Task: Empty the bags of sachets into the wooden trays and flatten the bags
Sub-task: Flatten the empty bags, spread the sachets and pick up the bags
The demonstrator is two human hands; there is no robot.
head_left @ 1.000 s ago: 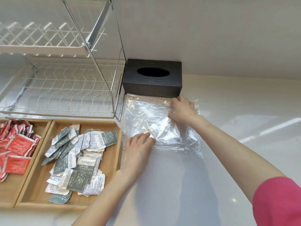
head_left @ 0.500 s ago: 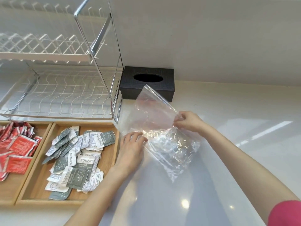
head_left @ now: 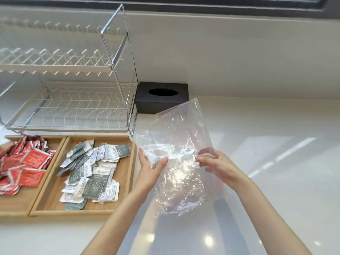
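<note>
An empty clear plastic bag (head_left: 176, 137) hangs crumpled above the white counter, held up between both hands. My left hand (head_left: 150, 167) pinches its left edge. My right hand (head_left: 218, 166) grips its right side, partly seen through the plastic. To the left, a wooden tray (head_left: 127, 173) holds several grey-green and white sachets (head_left: 92, 170). A second wooden tray (head_left: 22, 203) at the far left holds several red sachets (head_left: 24, 162).
A white wire dish rack (head_left: 70, 107) with a chrome frame stands behind the trays. A black tissue box (head_left: 161, 97) sits against the wall behind the bag. The white counter (head_left: 276, 162) stretches to the right and front.
The bag lay flat on the counter under both pressing hands. It has since been lifted off the counter and both hands now hold it in the air.
</note>
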